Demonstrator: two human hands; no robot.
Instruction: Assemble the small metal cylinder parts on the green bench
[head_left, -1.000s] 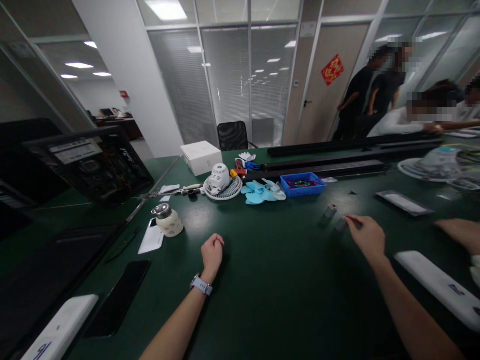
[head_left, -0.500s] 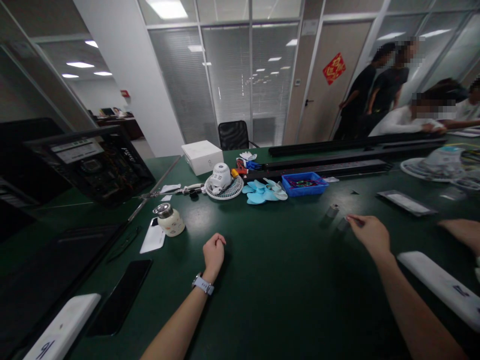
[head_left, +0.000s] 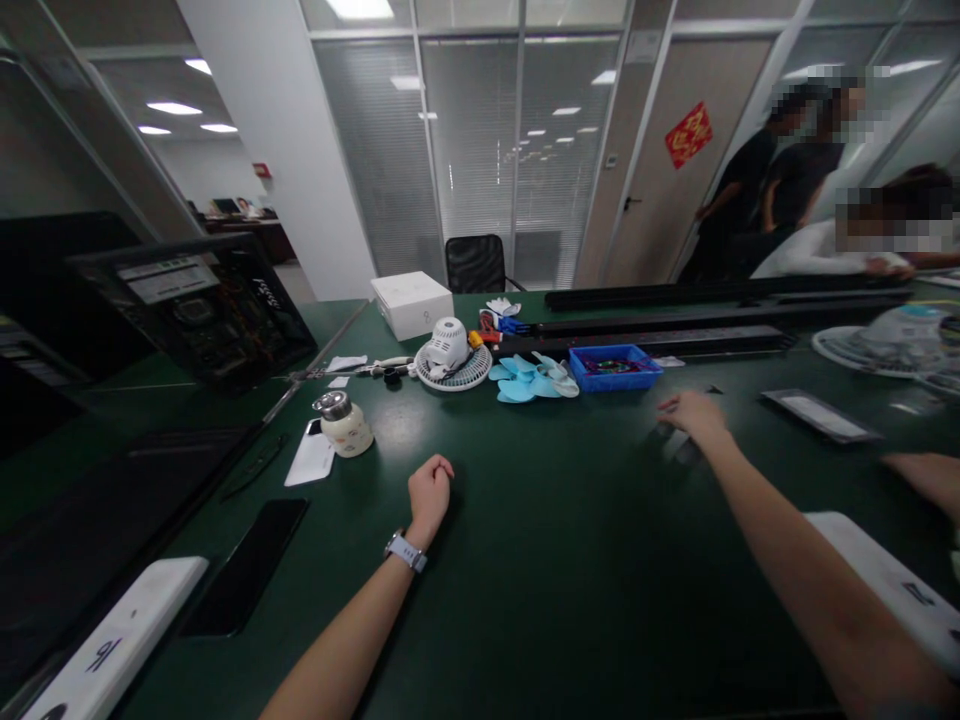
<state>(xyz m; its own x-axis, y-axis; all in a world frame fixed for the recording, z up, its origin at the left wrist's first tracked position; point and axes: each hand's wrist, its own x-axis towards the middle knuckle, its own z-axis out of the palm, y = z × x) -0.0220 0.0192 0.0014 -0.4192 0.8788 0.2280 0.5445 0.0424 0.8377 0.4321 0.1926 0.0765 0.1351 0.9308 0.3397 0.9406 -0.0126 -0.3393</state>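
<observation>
My left hand (head_left: 430,492) rests on the green table in a loose fist with nothing seen in it; a watch (head_left: 405,550) is on its wrist. My right hand (head_left: 694,415) reaches out on the right, its fingertips pinched at the top of a small grey metal cylinder (head_left: 664,429), blurred and partly covered by the fingers. Just beside it, under the hand, stands a second small grey cylinder (head_left: 681,448), also blurred. Beyond the hand is a blue tray (head_left: 615,381) with wires and small parts. Light-blue fan blades (head_left: 521,380) lie left of the tray.
A white fan head on its grille (head_left: 451,365) and a white box (head_left: 412,304) stand at the back. At left are a cream jar (head_left: 347,430), a black phone (head_left: 247,570) and a white device (head_left: 112,640). Another person's hand (head_left: 926,478) is at the right edge, near another white device (head_left: 892,580).
My right hand has moved left and away from me, from the nearer cylinder to the farther one. My left hand stays in place. The view has shifted slightly.
</observation>
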